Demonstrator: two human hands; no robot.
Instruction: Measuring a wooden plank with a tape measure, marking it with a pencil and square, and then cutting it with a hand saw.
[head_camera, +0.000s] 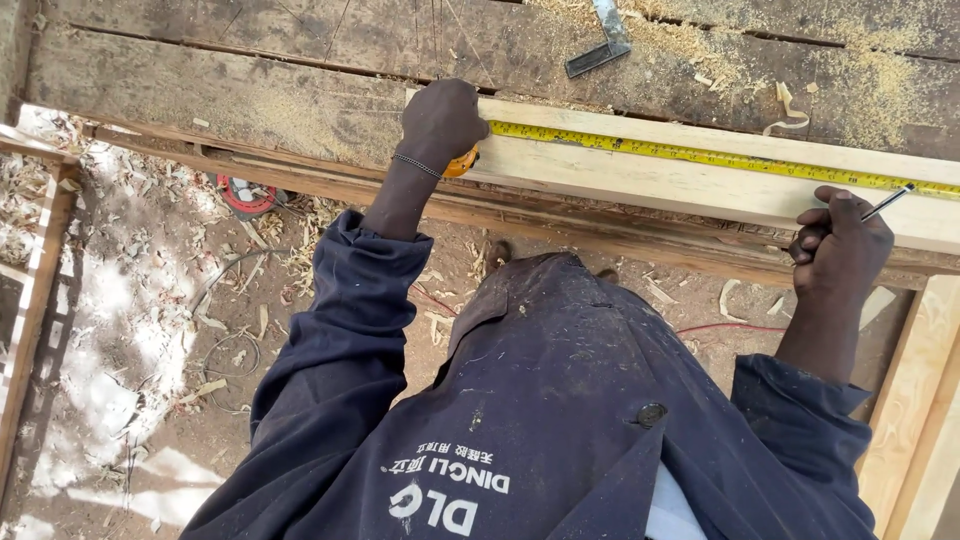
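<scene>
My left arm is stretched out in front of me, sleeve pushed back a bit, bracelet on the wrist. My left hand (443, 120) is clenched over the orange tape measure case (462, 162), pinning it down at the left end of the pale plank (700, 185). You can only see a sliver of the case poking out under my fist, the rest is hidden.

The yellow tape (700, 154) runs from that hand to the right along the top of the plank, lying flat on it, and carries on out of view at the right edge.

My right arm is bent up from the elbow, and my right hand (838, 243) is curled around a pencil (888, 202), tip pointing up and right, sitting right at the tape near the plank's right end. Most of the pencil is buried in my fingers, so only the thin front part shows.

The plank lies on the old dark bench (300, 90), which is scratched up and dusted with sawdust (690, 45) toward the top right. A metal square (604, 42) lies further back on the bench, well apart from both hands, its top cut off by the edge of view.

No containers anywhere, just wood shavings (300, 250) all over the ground below. There's a red round thing (243, 195) half tucked under the bench edge, can't make out what it is. More pale boards (920, 400) stand at my right, cut off too.
</scene>
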